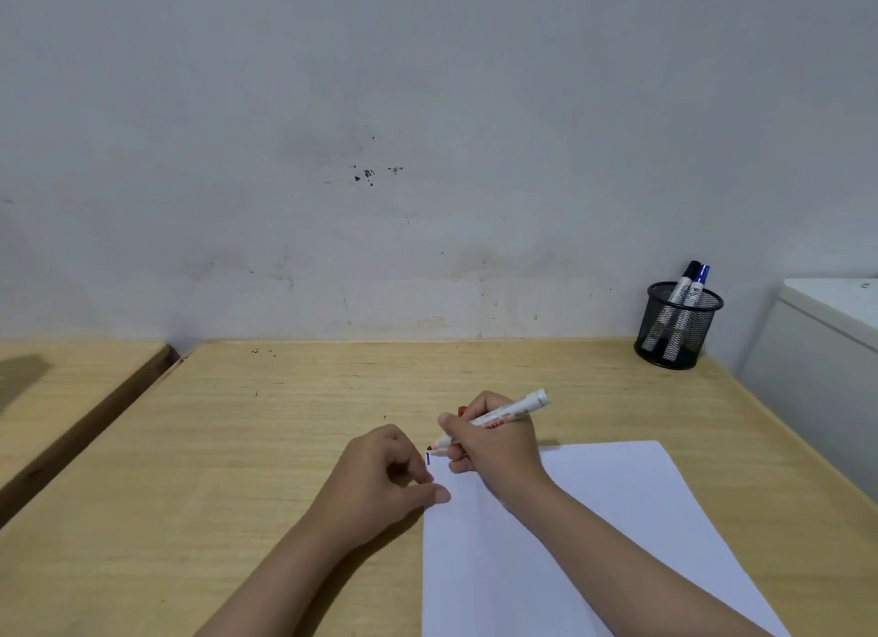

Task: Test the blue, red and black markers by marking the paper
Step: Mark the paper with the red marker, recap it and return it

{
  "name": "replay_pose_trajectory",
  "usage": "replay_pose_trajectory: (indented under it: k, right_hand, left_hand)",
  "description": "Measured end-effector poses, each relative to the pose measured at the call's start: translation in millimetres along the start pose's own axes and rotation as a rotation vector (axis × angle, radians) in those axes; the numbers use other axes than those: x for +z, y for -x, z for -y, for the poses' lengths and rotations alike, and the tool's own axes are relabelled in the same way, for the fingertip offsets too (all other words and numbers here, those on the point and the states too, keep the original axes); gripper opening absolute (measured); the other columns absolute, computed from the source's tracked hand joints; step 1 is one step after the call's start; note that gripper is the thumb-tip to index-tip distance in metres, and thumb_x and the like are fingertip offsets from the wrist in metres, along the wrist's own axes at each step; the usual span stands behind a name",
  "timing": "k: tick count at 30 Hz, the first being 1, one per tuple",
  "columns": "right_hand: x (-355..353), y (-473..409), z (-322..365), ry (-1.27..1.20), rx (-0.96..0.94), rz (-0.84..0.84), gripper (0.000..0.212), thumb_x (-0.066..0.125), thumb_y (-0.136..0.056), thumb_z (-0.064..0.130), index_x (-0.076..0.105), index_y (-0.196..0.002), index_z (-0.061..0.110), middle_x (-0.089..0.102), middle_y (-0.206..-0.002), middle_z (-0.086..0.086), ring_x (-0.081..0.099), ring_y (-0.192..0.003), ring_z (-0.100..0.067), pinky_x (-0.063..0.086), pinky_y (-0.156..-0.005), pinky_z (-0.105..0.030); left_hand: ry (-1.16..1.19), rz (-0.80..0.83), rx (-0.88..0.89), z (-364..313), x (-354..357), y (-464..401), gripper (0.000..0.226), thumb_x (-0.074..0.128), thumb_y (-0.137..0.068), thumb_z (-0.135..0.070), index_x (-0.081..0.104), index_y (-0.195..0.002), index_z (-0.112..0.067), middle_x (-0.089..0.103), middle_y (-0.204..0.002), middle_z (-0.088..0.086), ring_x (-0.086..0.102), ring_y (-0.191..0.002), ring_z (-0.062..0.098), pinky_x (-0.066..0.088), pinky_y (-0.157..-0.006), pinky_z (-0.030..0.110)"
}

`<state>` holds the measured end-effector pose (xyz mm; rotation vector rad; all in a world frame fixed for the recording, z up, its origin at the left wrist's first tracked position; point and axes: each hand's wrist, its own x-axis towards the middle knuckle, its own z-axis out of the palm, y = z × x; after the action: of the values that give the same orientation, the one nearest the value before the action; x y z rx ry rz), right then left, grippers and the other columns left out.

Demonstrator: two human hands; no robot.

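Note:
A white sheet of paper (pixel 617 517) lies on the wooden desk (pixel 237 446), with a short blue stroke (pixel 428 458) near its top left corner. My right hand (pixel 494 451) grips the uncapped red marker (pixel 503 415), its tip just above that corner beside the blue stroke. A bit of red, perhaps the cap, shows behind the fingers. My left hand (pixel 385 470) rests on the desk with fingertips pressing the paper's left edge and holds nothing. The black marker (pixel 684 282) and blue marker (pixel 698 282) stand capped in a black mesh cup (pixel 677 332) at the back right.
A grey wall runs behind the desk. A second wooden surface (pixel 71 380) sits to the left across a gap. A white cabinet (pixel 826 342) borders the desk's right side.

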<state>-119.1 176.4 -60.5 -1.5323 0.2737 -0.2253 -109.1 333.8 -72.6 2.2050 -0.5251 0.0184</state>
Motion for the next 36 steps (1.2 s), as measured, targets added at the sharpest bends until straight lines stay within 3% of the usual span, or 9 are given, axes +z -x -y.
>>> replay_pose_trajectory:
  k: [5,12,16,20,26,32,36]
  right_hand:
    - [0.0,-0.2,-5.2,0.043,-0.062,-0.050,0.031,0.071,-0.077,0.008,0.047,-0.059,0.010,0.063,-0.054,-0.011,0.064,-0.046,-0.017,0.052,-0.047,-0.030]
    - [0.7,-1.3,-7.9,0.089,-0.081,-0.021,0.025,0.068,-0.077,0.004,0.047,-0.064,0.005,0.064,-0.070,-0.034,0.067,-0.048,-0.014,0.054,-0.050,-0.033]
    - [1.6,-1.5,-9.8,0.096,-0.092,-0.004,0.023,0.069,-0.077,0.004,0.049,-0.066,0.001,0.063,-0.073,-0.038,0.068,-0.050,-0.017,0.054,-0.052,-0.035]
    - [1.9,-2.0,-10.9,0.107,-0.097,-0.006,0.024,0.070,-0.077,0.005,0.050,-0.070,-0.006,0.063,-0.067,-0.032,0.067,-0.050,-0.017,0.056,-0.053,-0.036]
    - [2.0,-3.9,-13.0,0.101,-0.084,0.015,0.022,0.067,-0.074,0.002,0.048,-0.064,0.003,0.057,-0.054,-0.013,0.064,-0.048,-0.018,0.053,-0.053,-0.038]
    - [0.2,-3.6,-10.3,0.112,-0.028,0.041,0.027,0.064,-0.070,-0.001,0.043,-0.057,0.010,0.052,-0.056,-0.015,0.055,-0.038,-0.013,0.045,-0.047,-0.029]
    - [-3.5,-3.5,-8.9,-0.065,-0.055,-0.078,0.026,0.069,-0.075,0.003,0.048,-0.062,0.009,0.061,-0.056,-0.015,0.059,-0.042,-0.016,0.049,-0.046,-0.029]
  left_hand:
    - [-0.017,0.048,0.024,3.2,-4.8,-2.6,0.020,0.084,-0.058,-0.036,0.073,-0.068,-0.022,0.065,-0.082,-0.008,0.063,-0.078,0.007,0.054,-0.074,0.030]
    - [-0.061,0.038,0.060,2.6,-5.0,-1.6,0.028,0.083,-0.060,-0.038,0.074,-0.083,-0.025,0.063,-0.086,-0.009,0.061,-0.079,0.004,0.050,-0.070,0.020]
    - [-0.068,0.032,0.069,3.7,-4.6,-1.4,0.029,0.084,-0.059,-0.038,0.075,-0.083,-0.025,0.062,-0.084,-0.006,0.060,-0.078,0.007,0.048,-0.069,0.020]
    - [-0.076,0.029,0.077,2.8,-4.8,-1.0,0.029,0.083,-0.060,-0.038,0.076,-0.084,-0.023,0.061,-0.083,-0.006,0.061,-0.078,0.006,0.050,-0.070,0.021]
    - [-0.054,0.016,0.086,2.3,-3.3,-1.0,0.019,0.085,-0.060,-0.031,0.076,-0.073,-0.022,0.063,-0.077,-0.006,0.061,-0.075,0.011,0.050,-0.067,0.024]
    - [-0.047,0.018,0.065,1.9,-2.6,-1.1,0.018,0.085,-0.059,-0.031,0.075,-0.072,-0.023,0.064,-0.078,-0.003,0.062,-0.073,0.012,0.052,-0.069,0.033]
    - [-0.036,0.028,0.061,3.0,-3.2,-1.7,0.016,0.084,-0.060,-0.033,0.074,-0.069,-0.025,0.065,-0.080,-0.005,0.064,-0.076,0.010,0.054,-0.072,0.033]
